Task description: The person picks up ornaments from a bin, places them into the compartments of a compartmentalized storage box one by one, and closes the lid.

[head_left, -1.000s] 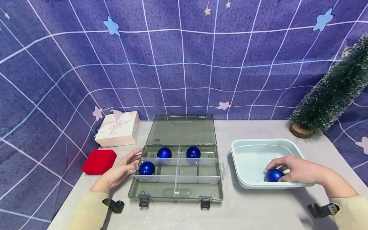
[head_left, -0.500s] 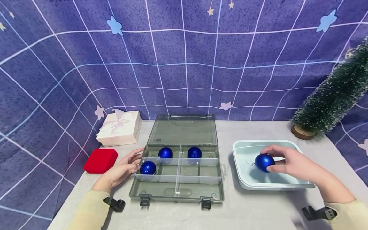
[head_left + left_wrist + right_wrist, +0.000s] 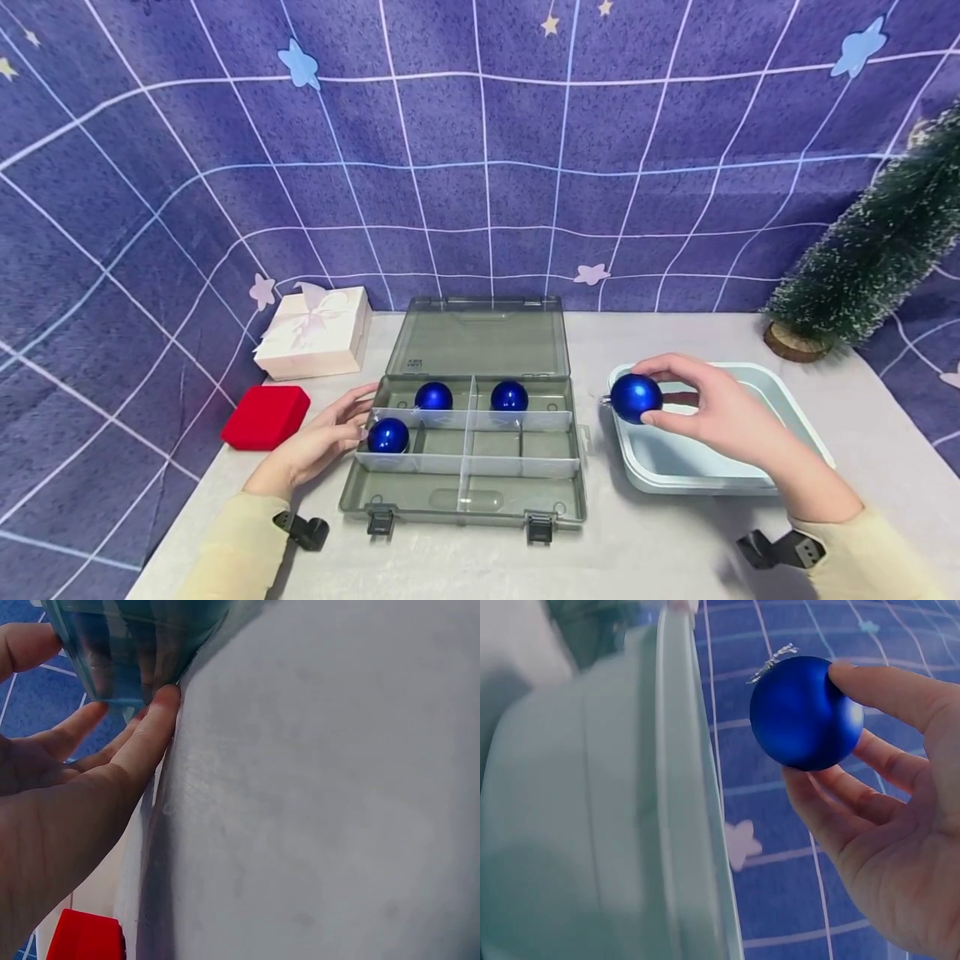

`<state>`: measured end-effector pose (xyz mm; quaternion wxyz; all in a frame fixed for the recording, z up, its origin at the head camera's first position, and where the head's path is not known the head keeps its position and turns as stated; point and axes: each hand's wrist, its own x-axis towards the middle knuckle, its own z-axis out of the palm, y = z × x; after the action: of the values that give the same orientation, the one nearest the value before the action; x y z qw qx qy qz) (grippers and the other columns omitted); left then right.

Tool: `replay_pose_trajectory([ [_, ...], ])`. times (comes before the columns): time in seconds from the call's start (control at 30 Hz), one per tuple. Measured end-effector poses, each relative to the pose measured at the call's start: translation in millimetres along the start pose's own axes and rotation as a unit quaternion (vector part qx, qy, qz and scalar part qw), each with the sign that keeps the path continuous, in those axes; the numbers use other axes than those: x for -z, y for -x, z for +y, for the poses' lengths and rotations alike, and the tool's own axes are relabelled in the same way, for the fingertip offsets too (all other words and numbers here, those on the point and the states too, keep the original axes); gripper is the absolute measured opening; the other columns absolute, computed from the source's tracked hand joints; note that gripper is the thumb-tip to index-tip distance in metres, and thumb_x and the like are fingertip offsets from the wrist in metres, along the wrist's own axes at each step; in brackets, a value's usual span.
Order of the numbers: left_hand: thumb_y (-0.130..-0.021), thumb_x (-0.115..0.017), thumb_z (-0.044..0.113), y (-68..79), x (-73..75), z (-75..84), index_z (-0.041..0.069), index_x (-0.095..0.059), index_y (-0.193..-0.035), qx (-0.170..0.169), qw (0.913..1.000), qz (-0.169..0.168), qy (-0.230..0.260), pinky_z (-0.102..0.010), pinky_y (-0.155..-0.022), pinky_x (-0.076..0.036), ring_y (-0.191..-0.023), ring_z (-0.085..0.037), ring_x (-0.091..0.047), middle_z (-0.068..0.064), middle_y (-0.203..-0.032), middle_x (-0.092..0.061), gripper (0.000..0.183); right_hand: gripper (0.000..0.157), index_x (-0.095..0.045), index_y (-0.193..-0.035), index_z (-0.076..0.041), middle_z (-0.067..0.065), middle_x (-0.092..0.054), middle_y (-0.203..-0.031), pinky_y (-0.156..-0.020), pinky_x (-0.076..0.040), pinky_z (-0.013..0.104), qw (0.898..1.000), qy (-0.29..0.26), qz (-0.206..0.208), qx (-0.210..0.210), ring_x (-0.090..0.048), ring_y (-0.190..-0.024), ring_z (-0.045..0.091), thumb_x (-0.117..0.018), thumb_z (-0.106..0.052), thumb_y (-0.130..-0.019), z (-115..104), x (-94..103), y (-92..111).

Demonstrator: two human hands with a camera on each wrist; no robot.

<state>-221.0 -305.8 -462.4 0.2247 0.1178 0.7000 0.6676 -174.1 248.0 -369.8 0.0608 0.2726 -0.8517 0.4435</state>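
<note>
In the head view my right hand (image 3: 723,417) pinches a shiny blue Christmas bauble (image 3: 636,398) between thumb and fingers, above the left rim of a pale blue tub (image 3: 697,485). The right wrist view shows the held bauble (image 3: 806,712) with its silver cap and string end free. My left hand (image 3: 318,446) touches the left side of a grey see-through compartment box (image 3: 525,492), fingers extended along its wall in the left wrist view. The box lies unlatched, lid back. Two blue baubles (image 3: 433,397) sit in its back row, left and right, and another bauble (image 3: 388,436) in the middle row's left compartment.
A red box (image 3: 266,417) and a white gift box (image 3: 313,332) with a ribbon stand left of the compartment box. A small frosted tree (image 3: 862,258) on a wooden base rises at the back right. A purple star-patterned cloth (image 3: 525,200) hangs behind the table.
My right hand has lifted the bauble from inside the tub and carried it left, to above the tub's left rim. My left hand has stayed at the compartment box's side.
</note>
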Motion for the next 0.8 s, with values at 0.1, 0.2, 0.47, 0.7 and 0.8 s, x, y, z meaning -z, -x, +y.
replay_pose_trajectory([
  [0.1,-0.09,-0.056,0.001,0.4,0.8,-0.7,0.004,-0.013,-0.162,0.0,1.0,0.0,0.0,-0.028,-0.103,-0.044,-0.134,-0.014,-0.042,-0.03,-0.162,-0.015,0.084,0.044,-0.067,-0.124,-0.01,0.004,-0.067,-0.123,-0.091,-0.055,0.028,1.0,-0.015,-0.003,0.008,-0.065,-0.11,0.02,-0.084,-0.008,-0.084,-7,-13.0,-10],
  [0.2,-0.09,-0.056,0.001,0.3,1.4,-1.3,0.004,-0.012,-0.162,-0.001,1.0,-0.003,0.001,-0.028,-0.103,-0.044,-0.134,-0.013,-0.043,-0.03,-0.162,-0.015,0.084,0.044,-0.067,-0.124,-0.009,0.005,-0.067,-0.123,-0.091,-0.056,0.033,0.999,-0.031,-0.006,0.009,-0.065,-0.11,0.025,-0.083,-0.007,-0.084,-13,-27.5,-21],
  [0.47,-0.09,-0.057,0.002,-0.7,2.4,-1.0,0.004,-0.012,-0.162,-0.002,1.0,-0.006,0.005,-0.028,-0.103,-0.044,-0.131,-0.012,-0.045,-0.03,-0.162,-0.014,0.085,0.047,-0.066,-0.125,-0.007,0.006,-0.067,-0.121,-0.089,-0.056,0.037,0.997,-0.067,-0.041,0.023,-0.064,-0.108,0.026,-0.084,-0.005,-0.082,-33,-71.3,-51],
  [0.7,-0.088,-0.056,0.0,0.2,0.6,0.7,0.003,-0.011,-0.162,0.006,1.0,0.002,0.005,-0.027,-0.102,-0.044,-0.135,-0.015,-0.041,-0.03,-0.163,-0.013,0.086,0.044,-0.065,-0.124,-0.007,0.008,-0.062,-0.122,-0.089,-0.056,0.033,0.991,-0.082,-0.094,0.052,-0.063,-0.112,0.027,-0.083,-0.006,-0.084,-57,-117.6,-80],
  [0.8,-0.088,-0.056,0.0,0.4,-0.6,1.0,0.003,-0.011,-0.162,0.008,1.0,0.004,0.002,-0.027,-0.102,-0.044,-0.14,-0.023,-0.035,-0.03,-0.163,-0.012,0.087,0.042,-0.065,-0.123,-0.008,0.006,-0.061,-0.122,-0.089,-0.056,0.03,0.989,-0.088,-0.113,0.047,-0.062,-0.111,0.024,-0.082,-0.007,-0.084,-62,-137.0,-89],
])
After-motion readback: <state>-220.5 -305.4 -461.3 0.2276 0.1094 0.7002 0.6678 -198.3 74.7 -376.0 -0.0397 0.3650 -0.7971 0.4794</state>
